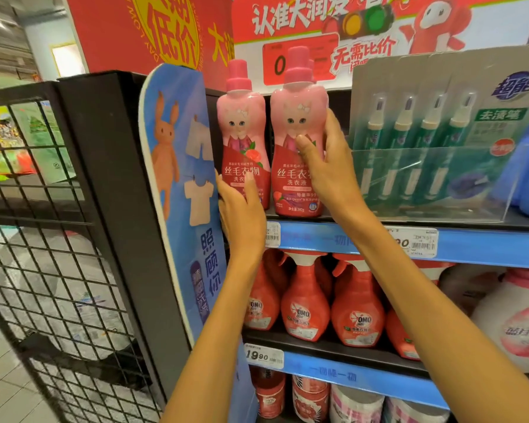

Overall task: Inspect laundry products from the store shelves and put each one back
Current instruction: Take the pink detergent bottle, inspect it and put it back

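Two pink bottles stand at the top shelf's [471, 244] left end: right hand [327, 166] grips the right bottle [297, 181], left hand [242, 209] rests open-fingered against the left bottle [245, 141].

Two pink bottles [298, 138] at the upper centre of the frame were seen to be glossy, smooth plastic with printed labels. The red spray bottles [356, 303] below were likewise shiny plastic. A clear, glossy plastic tray [434, 178] was noted at the right. The wire grid [43, 239] at the left appeared as matt black metal.
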Demonstrator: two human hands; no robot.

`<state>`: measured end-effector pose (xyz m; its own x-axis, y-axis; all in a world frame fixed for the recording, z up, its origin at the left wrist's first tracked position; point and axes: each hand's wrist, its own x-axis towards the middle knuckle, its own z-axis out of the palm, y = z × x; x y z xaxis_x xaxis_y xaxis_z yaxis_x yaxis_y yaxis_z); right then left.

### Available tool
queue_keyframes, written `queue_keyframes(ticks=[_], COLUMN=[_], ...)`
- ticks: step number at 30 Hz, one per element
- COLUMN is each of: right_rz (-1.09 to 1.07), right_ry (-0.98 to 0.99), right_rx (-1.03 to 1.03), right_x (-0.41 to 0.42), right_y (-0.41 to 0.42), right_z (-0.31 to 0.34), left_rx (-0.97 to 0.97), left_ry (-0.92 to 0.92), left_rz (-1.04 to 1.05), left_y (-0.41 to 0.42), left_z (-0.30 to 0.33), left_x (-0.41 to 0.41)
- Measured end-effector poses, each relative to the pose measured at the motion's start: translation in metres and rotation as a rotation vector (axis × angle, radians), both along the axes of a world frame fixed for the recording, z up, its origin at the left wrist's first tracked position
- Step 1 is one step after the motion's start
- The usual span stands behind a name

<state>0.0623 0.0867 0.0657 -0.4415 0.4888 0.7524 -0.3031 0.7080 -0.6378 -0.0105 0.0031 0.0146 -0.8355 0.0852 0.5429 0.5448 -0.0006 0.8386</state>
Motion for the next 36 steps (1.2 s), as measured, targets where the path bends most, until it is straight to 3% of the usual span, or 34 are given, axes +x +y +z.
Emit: queue_keyframes(ticks=[11, 16, 30, 36], right_rz=[-0.083, -0.096, -0.12, -0.101], right_ry=[-0.09, -0.082, 0.036, -0.043], right_rx=[0.015, 0.02, 0.004, -0.01], right_x=[0.006, 0.004, -0.003, -0.005], right_y=[-0.006, -0.007, -0.005, 0.001], right_z=[-0.019, -0.022, -0.035, -0.033], left_rx=[-0.009, 0.044, 0.085, 0.102], left_ry=[-0.134, -0.278, -0.238, -0.204], left_rz=[0.018, -0.101, -0.075, -0.055], left_y=[0.004, 0.006, 0.0, 0.002], left_z=[0.015, 0.025, 0.02, 0.016], left_x=[-0.012, -0.02, -0.012, -0.015])
